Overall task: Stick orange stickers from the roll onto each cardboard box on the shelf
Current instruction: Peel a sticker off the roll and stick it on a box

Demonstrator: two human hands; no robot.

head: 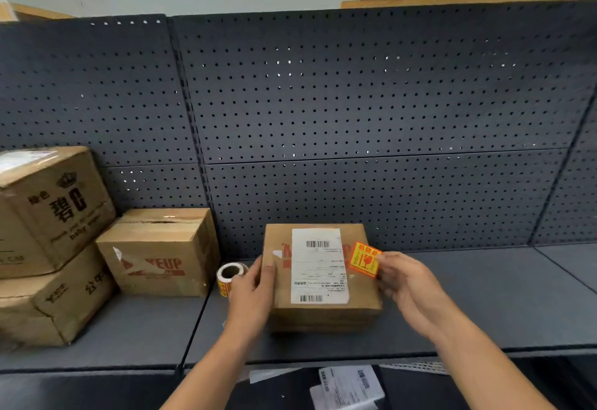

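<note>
The orange sticker (364, 259) is held by one edge between thumb and fingertips of the right hand (407, 283), pinched shut on it, at the upper right corner of the flat cardboard box (361, 293) that lies near the front of the grey shelf (484, 296). It appears already peeled from its backing, though the adhesive side cannot be seen. Judged as a handling item, the sticker is thin, very light and limp; it is likely to curl or fold onto itself, so an edge pinch with little contact on the glue is the sound hold, with the free edge laid down first and smoothed flat. The sticker is square, bright orange with a yellow panel, red characters and a wine-glass fragile mark. The left hand (255, 293) rests on the box's left edge, fingers spread loosely over the top, apparently steadying it rather than gripping. The box top carries a white shipping label (318, 267) with barcodes, leaving bare cardboard to the right of it. The sticker roll (230, 275) lies on its side just left of the box, beside the left hand. Three further cardboard boxes (155, 257) stand at the left; no orange sticker is visible on them.
</note>
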